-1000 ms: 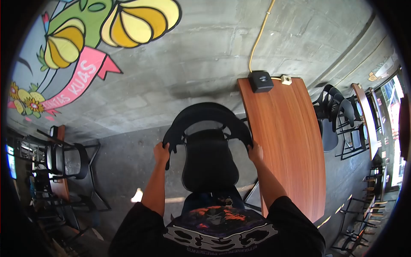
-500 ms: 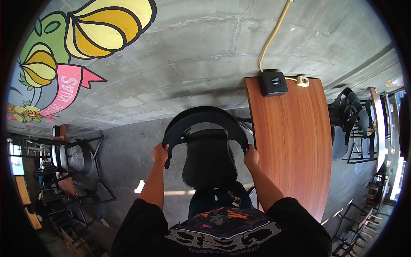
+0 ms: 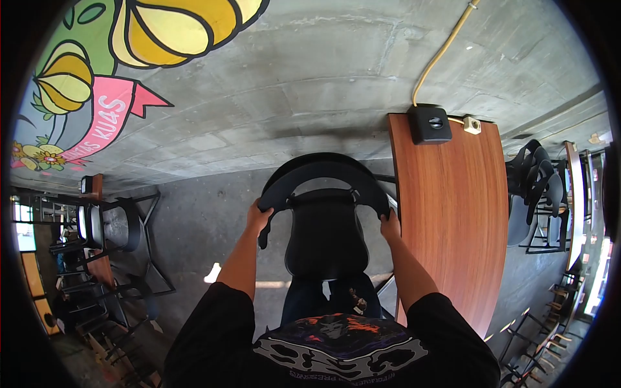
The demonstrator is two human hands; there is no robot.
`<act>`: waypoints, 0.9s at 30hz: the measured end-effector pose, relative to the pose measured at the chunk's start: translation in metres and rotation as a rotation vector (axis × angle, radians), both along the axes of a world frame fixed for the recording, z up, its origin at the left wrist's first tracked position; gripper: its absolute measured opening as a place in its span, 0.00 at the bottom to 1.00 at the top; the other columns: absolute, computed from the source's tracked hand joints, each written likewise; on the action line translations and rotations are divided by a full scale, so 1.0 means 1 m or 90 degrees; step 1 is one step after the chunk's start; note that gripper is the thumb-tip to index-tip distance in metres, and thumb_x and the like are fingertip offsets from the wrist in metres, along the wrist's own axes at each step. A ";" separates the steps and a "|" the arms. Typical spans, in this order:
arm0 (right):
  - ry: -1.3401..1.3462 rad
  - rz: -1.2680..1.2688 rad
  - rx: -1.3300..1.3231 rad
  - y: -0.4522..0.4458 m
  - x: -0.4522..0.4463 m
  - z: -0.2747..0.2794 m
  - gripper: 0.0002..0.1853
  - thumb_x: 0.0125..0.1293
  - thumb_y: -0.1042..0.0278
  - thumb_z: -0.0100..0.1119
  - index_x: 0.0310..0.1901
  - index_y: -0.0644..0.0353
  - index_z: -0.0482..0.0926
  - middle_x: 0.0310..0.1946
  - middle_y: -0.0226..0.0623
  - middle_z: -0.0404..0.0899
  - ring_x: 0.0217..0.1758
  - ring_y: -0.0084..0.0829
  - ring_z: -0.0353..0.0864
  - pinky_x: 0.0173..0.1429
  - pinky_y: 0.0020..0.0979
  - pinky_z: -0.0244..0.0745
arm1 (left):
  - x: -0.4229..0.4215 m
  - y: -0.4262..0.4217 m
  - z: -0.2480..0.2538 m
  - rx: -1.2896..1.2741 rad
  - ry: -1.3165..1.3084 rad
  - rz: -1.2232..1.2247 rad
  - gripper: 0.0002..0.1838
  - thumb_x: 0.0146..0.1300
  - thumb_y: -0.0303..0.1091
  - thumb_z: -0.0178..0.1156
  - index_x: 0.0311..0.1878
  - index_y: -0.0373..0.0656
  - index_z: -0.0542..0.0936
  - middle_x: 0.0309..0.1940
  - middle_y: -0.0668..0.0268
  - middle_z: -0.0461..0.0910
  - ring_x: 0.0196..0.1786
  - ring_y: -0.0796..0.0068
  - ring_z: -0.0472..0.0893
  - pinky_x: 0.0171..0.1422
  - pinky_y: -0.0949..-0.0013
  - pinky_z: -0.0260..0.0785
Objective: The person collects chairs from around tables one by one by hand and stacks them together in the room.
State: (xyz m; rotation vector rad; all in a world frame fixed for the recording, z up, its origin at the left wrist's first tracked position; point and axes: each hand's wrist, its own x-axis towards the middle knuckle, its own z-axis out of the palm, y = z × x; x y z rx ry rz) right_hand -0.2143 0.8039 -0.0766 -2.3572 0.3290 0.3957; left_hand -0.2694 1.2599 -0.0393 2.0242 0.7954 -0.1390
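A black chair [image 3: 326, 233] with a curved, band-like backrest stands in front of my body, its seat toward me. My left hand [image 3: 260, 218] is closed around the left end of the curved band. On the opposite end, my right hand [image 3: 390, 226] grips the band, close to the left edge of the wooden table [image 3: 449, 213]. The chair's legs are hidden under the seat.
Behind the chair rises a grey block wall [image 3: 310, 90] with a painted mural [image 3: 116, 110]. A black box [image 3: 431, 124] and a white socket [image 3: 472, 125] sit at the table's far end. Stacked dark chairs [image 3: 535, 181] stand right; more furniture [image 3: 107, 226] stands left.
The view has shifted, so the chair, both hands and the table appear a little farther right. Both hands keep their hold on the chair's backrest.
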 end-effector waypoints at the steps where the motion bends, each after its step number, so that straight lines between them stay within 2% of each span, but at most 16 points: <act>1: -0.002 -0.004 0.030 0.002 0.006 0.002 0.27 0.69 0.63 0.55 0.67 0.64 0.66 0.56 0.61 0.76 0.61 0.58 0.75 0.62 0.48 0.70 | -0.001 -0.002 0.000 0.022 -0.013 -0.011 0.30 0.53 0.30 0.71 0.61 0.39 0.76 0.48 0.47 0.83 0.52 0.48 0.82 0.54 0.56 0.73; 2: -0.016 -0.025 0.046 0.004 0.003 0.006 0.24 0.68 0.62 0.56 0.63 0.64 0.71 0.54 0.60 0.78 0.59 0.58 0.76 0.60 0.48 0.71 | -0.004 -0.003 0.002 0.019 -0.012 -0.012 0.30 0.53 0.30 0.71 0.61 0.39 0.76 0.48 0.47 0.83 0.52 0.48 0.82 0.54 0.56 0.73; 4: -0.023 -0.034 0.023 0.015 0.003 0.015 0.23 0.68 0.62 0.57 0.62 0.62 0.72 0.52 0.59 0.79 0.58 0.58 0.77 0.58 0.49 0.72 | 0.000 0.000 0.003 0.065 0.002 0.032 0.27 0.53 0.31 0.73 0.57 0.37 0.79 0.45 0.51 0.84 0.49 0.55 0.84 0.53 0.58 0.74; 5: -0.022 -0.038 0.003 0.020 0.000 0.020 0.22 0.67 0.63 0.57 0.61 0.61 0.73 0.50 0.58 0.80 0.56 0.58 0.77 0.57 0.49 0.72 | -0.003 0.003 0.001 0.060 0.002 0.033 0.27 0.53 0.31 0.73 0.57 0.37 0.79 0.45 0.51 0.84 0.49 0.55 0.84 0.53 0.58 0.74; 7: -0.053 -0.035 -0.010 0.036 0.000 0.026 0.22 0.67 0.62 0.57 0.60 0.60 0.74 0.49 0.57 0.81 0.55 0.58 0.78 0.56 0.50 0.72 | -0.007 0.018 0.003 0.040 -0.036 0.060 0.25 0.52 0.30 0.72 0.56 0.38 0.80 0.43 0.48 0.84 0.48 0.48 0.84 0.52 0.55 0.74; 12: -0.102 -0.015 -0.032 0.093 0.016 0.039 0.18 0.67 0.62 0.56 0.56 0.61 0.75 0.45 0.57 0.81 0.53 0.60 0.78 0.55 0.52 0.72 | 0.012 0.066 0.014 0.111 -0.056 0.064 0.26 0.52 0.32 0.73 0.56 0.38 0.79 0.44 0.47 0.84 0.50 0.48 0.83 0.52 0.55 0.74; 15: -0.006 0.012 -0.045 0.114 0.044 0.031 0.17 0.69 0.61 0.54 0.54 0.61 0.74 0.46 0.58 0.81 0.54 0.60 0.77 0.55 0.53 0.72 | 0.037 0.094 0.000 0.147 -0.047 0.033 0.27 0.52 0.34 0.73 0.57 0.38 0.79 0.45 0.47 0.84 0.50 0.46 0.83 0.53 0.54 0.74; 16: -0.002 0.013 -0.062 0.117 0.051 0.015 0.20 0.70 0.60 0.52 0.59 0.58 0.69 0.49 0.58 0.80 0.55 0.61 0.77 0.56 0.54 0.71 | 0.044 0.103 -0.006 0.177 -0.060 0.004 0.28 0.52 0.36 0.73 0.57 0.38 0.78 0.45 0.47 0.84 0.51 0.45 0.82 0.53 0.53 0.74; 17: -0.001 0.016 -0.062 0.117 0.051 0.015 0.20 0.70 0.60 0.52 0.59 0.58 0.69 0.49 0.58 0.80 0.55 0.61 0.77 0.56 0.54 0.71 | 0.041 0.105 -0.011 0.177 -0.059 0.007 0.28 0.52 0.36 0.73 0.57 0.38 0.78 0.45 0.47 0.84 0.51 0.45 0.82 0.53 0.53 0.74; 19: 0.081 0.011 -0.108 0.119 0.056 0.017 0.24 0.71 0.59 0.51 0.65 0.56 0.62 0.52 0.57 0.79 0.57 0.60 0.76 0.58 0.55 0.71 | 0.045 0.109 -0.014 0.188 -0.067 -0.016 0.29 0.52 0.38 0.73 0.57 0.38 0.78 0.46 0.46 0.83 0.51 0.44 0.82 0.53 0.52 0.74; 20: 0.120 0.026 -0.098 0.115 0.055 0.020 0.31 0.69 0.59 0.54 0.70 0.54 0.56 0.56 0.59 0.76 0.60 0.61 0.75 0.61 0.56 0.69 | 0.041 0.112 -0.013 0.166 -0.052 -0.024 0.28 0.53 0.39 0.73 0.55 0.38 0.78 0.46 0.46 0.83 0.51 0.43 0.81 0.53 0.51 0.74; 21: 0.113 0.025 -0.100 0.114 0.050 0.022 0.31 0.69 0.59 0.54 0.70 0.54 0.56 0.56 0.59 0.76 0.60 0.61 0.75 0.61 0.56 0.69 | 0.039 0.112 -0.012 0.164 -0.059 -0.024 0.28 0.53 0.39 0.73 0.55 0.38 0.78 0.46 0.46 0.83 0.51 0.43 0.81 0.53 0.51 0.74; 24: 0.012 0.020 0.004 0.107 0.022 0.024 0.41 0.63 0.60 0.62 0.73 0.58 0.53 0.62 0.65 0.67 0.65 0.64 0.69 0.66 0.53 0.67 | 0.025 0.113 -0.017 0.131 -0.032 -0.009 0.28 0.53 0.40 0.73 0.56 0.38 0.77 0.45 0.45 0.83 0.51 0.43 0.81 0.53 0.50 0.74; 25: 0.007 0.013 -0.001 0.106 0.007 0.021 0.41 0.63 0.60 0.62 0.73 0.58 0.53 0.62 0.65 0.67 0.65 0.64 0.69 0.66 0.53 0.67 | 0.024 0.111 -0.015 0.145 -0.042 -0.005 0.32 0.52 0.39 0.73 0.60 0.39 0.73 0.46 0.45 0.82 0.51 0.42 0.81 0.53 0.50 0.74; 26: -0.079 0.007 0.012 0.102 -0.011 0.011 0.40 0.62 0.62 0.62 0.72 0.59 0.53 0.62 0.64 0.67 0.65 0.62 0.69 0.67 0.51 0.66 | 0.026 0.109 -0.011 0.158 -0.056 -0.005 0.37 0.52 0.39 0.73 0.64 0.40 0.70 0.47 0.44 0.82 0.51 0.42 0.81 0.53 0.50 0.73; 27: -0.166 -0.001 0.021 0.099 -0.024 0.010 0.39 0.62 0.64 0.63 0.72 0.60 0.54 0.63 0.63 0.67 0.65 0.61 0.69 0.68 0.50 0.66 | 0.029 0.107 -0.003 0.150 -0.067 -0.019 0.37 0.52 0.39 0.73 0.64 0.40 0.70 0.47 0.44 0.82 0.51 0.42 0.81 0.53 0.50 0.73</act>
